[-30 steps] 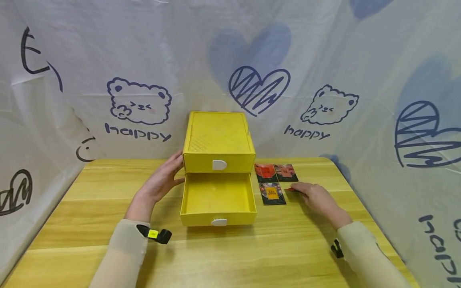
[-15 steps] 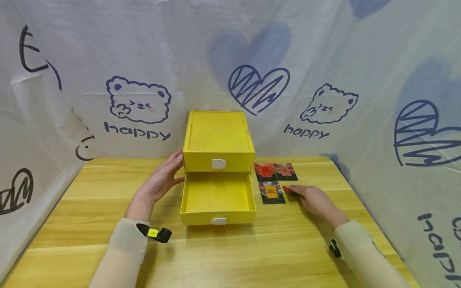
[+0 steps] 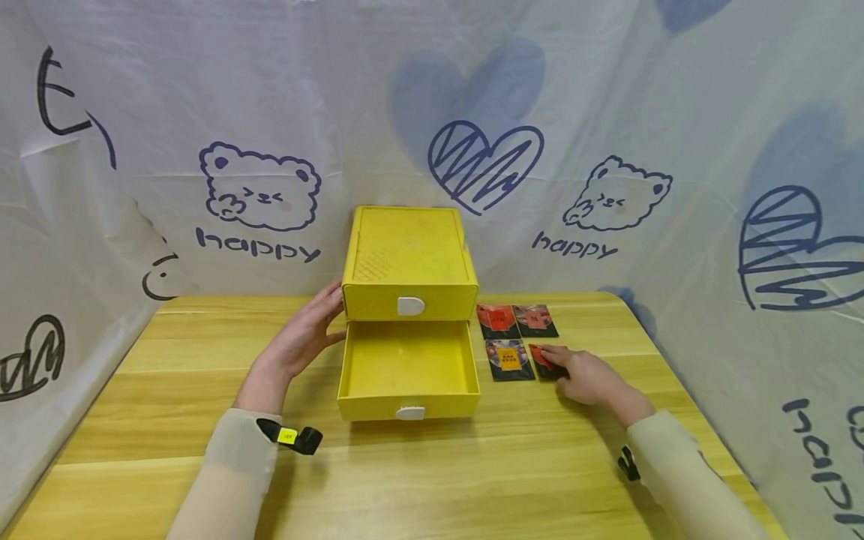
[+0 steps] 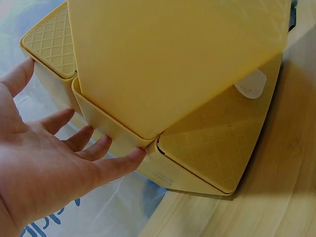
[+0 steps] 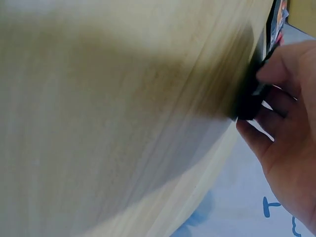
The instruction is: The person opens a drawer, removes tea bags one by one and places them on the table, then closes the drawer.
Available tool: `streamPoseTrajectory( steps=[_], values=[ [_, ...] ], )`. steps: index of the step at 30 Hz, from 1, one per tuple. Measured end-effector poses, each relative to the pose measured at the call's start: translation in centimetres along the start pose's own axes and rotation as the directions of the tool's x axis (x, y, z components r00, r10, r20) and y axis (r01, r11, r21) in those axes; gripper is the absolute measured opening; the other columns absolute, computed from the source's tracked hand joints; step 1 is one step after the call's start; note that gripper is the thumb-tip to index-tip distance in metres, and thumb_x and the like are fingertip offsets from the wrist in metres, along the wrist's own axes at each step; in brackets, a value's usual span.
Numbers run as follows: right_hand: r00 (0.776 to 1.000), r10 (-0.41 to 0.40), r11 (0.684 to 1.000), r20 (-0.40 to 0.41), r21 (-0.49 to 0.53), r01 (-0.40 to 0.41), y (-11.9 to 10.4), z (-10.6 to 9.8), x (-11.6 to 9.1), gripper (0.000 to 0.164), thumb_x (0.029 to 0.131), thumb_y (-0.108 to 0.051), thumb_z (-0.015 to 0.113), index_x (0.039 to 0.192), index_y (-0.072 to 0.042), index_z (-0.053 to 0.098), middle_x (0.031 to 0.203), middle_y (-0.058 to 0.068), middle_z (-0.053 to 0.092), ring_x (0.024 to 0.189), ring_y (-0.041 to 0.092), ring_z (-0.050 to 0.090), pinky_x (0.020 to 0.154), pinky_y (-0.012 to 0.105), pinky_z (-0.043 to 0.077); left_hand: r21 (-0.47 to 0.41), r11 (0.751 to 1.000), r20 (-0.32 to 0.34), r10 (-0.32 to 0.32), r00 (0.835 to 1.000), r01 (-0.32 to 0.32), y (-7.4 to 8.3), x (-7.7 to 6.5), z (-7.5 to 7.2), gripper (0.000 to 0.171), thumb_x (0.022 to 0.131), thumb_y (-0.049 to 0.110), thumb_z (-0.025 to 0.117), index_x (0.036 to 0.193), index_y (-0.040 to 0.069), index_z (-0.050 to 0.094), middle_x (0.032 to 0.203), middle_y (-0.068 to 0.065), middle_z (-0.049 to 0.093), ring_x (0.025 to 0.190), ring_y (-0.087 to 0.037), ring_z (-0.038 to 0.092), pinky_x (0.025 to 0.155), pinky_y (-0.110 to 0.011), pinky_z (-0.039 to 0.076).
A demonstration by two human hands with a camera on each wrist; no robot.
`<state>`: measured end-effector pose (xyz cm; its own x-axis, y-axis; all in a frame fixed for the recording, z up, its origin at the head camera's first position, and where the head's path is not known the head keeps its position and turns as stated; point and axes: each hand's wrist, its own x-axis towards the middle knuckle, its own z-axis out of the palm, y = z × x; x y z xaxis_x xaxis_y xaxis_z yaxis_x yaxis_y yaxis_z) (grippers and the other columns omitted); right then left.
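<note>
Packet (image 3: 549,370) pinched in the right hand (image 3: 592,379), red and black, down at the wooden tabletop (image 3: 405,484), just right of an orange-labelled packet (image 3: 509,361) and in front of a pinkish packet (image 3: 536,321), with a bright-red packet (image 3: 498,322) diagonally behind! Across from it, only a touch from the left hand (image 3: 304,337), spread and grip-free against the left wall of the yellow drawer cabinet (image 3: 413,244), with upper drawer (image 3: 374,304) closed, lower drawer (image 3: 371,409) pulled out.
</note>
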<state>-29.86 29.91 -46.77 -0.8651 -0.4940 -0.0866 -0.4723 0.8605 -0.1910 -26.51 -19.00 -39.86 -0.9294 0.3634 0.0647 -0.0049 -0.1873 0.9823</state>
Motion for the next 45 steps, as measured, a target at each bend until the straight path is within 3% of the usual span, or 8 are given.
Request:
streamPoseTrajectory(
  steps=[2,4,7,14,18,22,45],
  values=[
    [1.0,0.012,1.0,0.025,0.015,-0.012,0.0,-0.1,0.0,0.065,0.078,-0.017,0.057,0.139,-0.014,0.036,0.142,0.009,0.037,0.058,0.015,0.047,0.064,0.036,0.043,0.001,1.0,-0.001,-0.001,1.0,0.001,0.0,0.0,0.0,0.055,0.097,0.04,0.037,0.146,0.025,0.017,0.15,-0.002,0.016,0.131,-0.016,0.013,0.102,-0.065,0.015],
    [0.999,0.022,0.999,0.042,0.022,-0.023,0.0,-0.2,0.0,0.065,0.08,-0.022,0.059,0.14,-0.014,0.035,0.142,0.009,0.035,0.075,0.019,0.054,0.071,0.039,0.045,0.001,1.0,-0.002,-0.004,1.0,0.004,0.1,0.0,0.0,0.055,0.097,0.04,0.037,0.146,0.025,0.017,0.15,-0.002,0.015,0.131,-0.016,0.012,0.102,-0.065,0.015],
    [0.998,0.035,0.999,0.058,0.036,-0.037,-0.1,-0.3,0.1,0.066,0.08,-0.027,0.06,0.14,-0.014,0.035,0.143,0.01,0.035,0.093,0.022,0.052,0.076,0.041,0.044,-0.001,1.0,-0.004,-0.007,1.0,0.007,0.1,0.0,0.0,0.055,0.096,0.04,0.038,0.146,0.026,0.017,0.15,-0.002,0.015,0.131,-0.016,0.013,0.102,-0.065,0.015],
    [0.997,0.011,0.999,0.077,0.04,-0.014,-0.1,-0.6,0.2,0.064,0.082,-0.027,0.06,0.139,-0.011,0.036,0.144,0.01,0.033,0.08,0.016,0.05,0.07,0.037,0.04,-0.007,1.0,0.0,-0.007,1.0,0.007,0.0,-0.1,0.0,0.054,0.097,0.039,0.037,0.145,0.026,0.018,0.15,-0.002,0.016,0.131,-0.015,0.013,0.102,-0.065,0.015],
    [0.997,-0.016,0.999,0.076,0.038,0.013,0.0,-0.6,0.3,0.062,0.083,-0.026,0.059,0.139,-0.011,0.036,0.145,0.011,0.031,0.093,0.023,0.054,0.079,0.041,0.045,-0.009,1.0,0.003,-0.002,1.0,0.002,0.0,-0.1,0.0,0.053,0.097,0.038,0.037,0.145,0.026,0.018,0.15,-0.002,0.016,0.131,-0.015,0.013,0.102,-0.065,0.015],
    [0.997,-0.023,0.999,0.069,0.031,0.021,0.1,-0.6,0.5,0.061,0.083,-0.024,0.059,0.139,-0.01,0.036,0.144,0.013,0.031,0.11,0.034,0.046,0.089,0.05,0.043,-0.008,1.0,0.005,0.0,1.0,0.0,0.0,-0.1,0.0,0.053,0.097,0.038,0.036,0.146,0.026,0.017,0.15,-0.002,0.015,0.131,-0.016,0.013,0.102,-0.065,0.015],
    [0.999,-0.041,0.999,0.033,0.004,0.04,0.3,0.0,1.2,0.063,0.084,-0.023,0.057,0.14,-0.01,0.032,0.146,0.013,0.028,0.118,0.036,0.039,0.094,0.052,0.039,-0.005,1.0,-0.002,-0.001,1.0,0.001,-0.1,-0.1,-0.2,0.053,0.097,0.038,0.037,0.145,0.026,0.018,0.15,-0.001,0.015,0.131,-0.017,0.012,0.102,-0.065,0.014]
  ],
)
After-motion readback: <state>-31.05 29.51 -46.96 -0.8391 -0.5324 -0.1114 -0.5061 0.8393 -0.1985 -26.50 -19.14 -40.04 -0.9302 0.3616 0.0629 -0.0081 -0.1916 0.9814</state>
